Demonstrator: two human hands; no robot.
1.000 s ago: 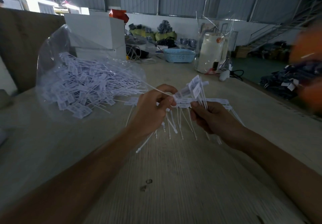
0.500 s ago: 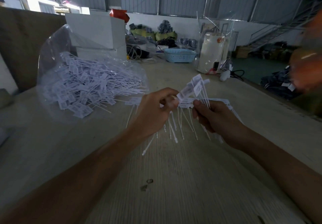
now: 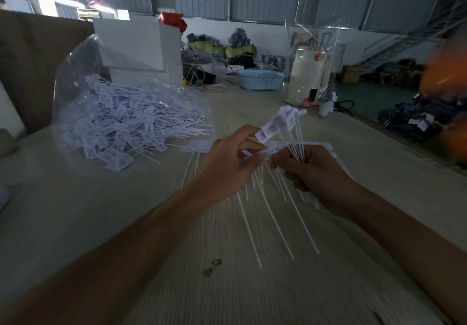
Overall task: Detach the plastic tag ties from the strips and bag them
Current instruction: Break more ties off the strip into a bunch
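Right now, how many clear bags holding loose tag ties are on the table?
1. The clear bag lies on the table's left side, left of both hands, full of detached ties. Others may be out of view.

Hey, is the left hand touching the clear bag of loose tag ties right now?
Apart. The head view shows the left hand raised at the strip of tag ties, with bare table visible between it and the clear bag.

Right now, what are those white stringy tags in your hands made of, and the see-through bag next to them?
The tag ties look like white plastic: thin, matte stems that bend but hold their shape. The bag looks like thin clear plastic film, since it crinkles, shines and shows the ties inside.
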